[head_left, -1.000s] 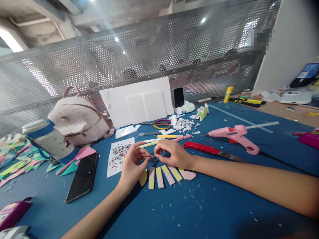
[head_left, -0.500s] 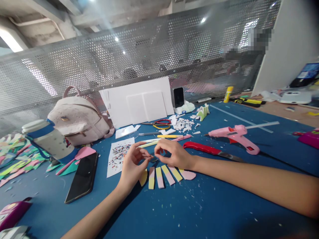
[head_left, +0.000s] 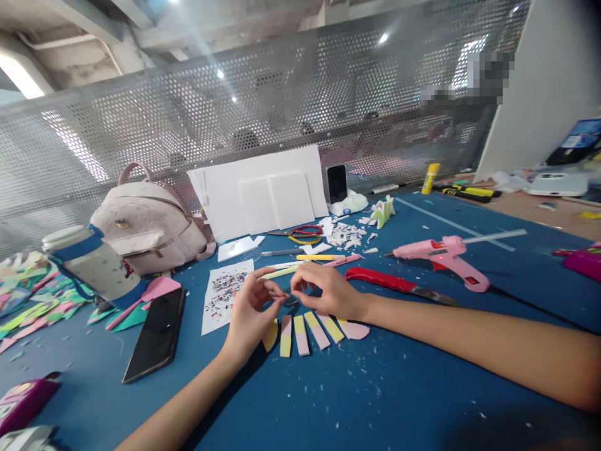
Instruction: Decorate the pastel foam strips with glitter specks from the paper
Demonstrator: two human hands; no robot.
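Note:
Fingertips pinched together, my left hand (head_left: 251,307) and my right hand (head_left: 328,289) nearly meet over the blue table. Something thin and small shows between the fingertips, but I cannot make out what it is. Just in front of them, several yellow-and-pink strips (head_left: 301,335) lie fanned out, with a rounded yellow piece (head_left: 270,336) at the left end and a rounded pink one (head_left: 355,330) at the right. A white sheet (head_left: 210,321) strewn with tiny colourful bits lies beside my left hand. The red-handled knife (head_left: 382,279) rests right of my right hand.
A pink glue gun (head_left: 453,254) with its cord lies at the right. Left are a black phone (head_left: 154,338), a tumbler (head_left: 96,266) and a pale backpack (head_left: 145,228). Behind my hands lie scissors (head_left: 305,234), pens and white scraps (head_left: 346,234), before a white board (head_left: 220,188).

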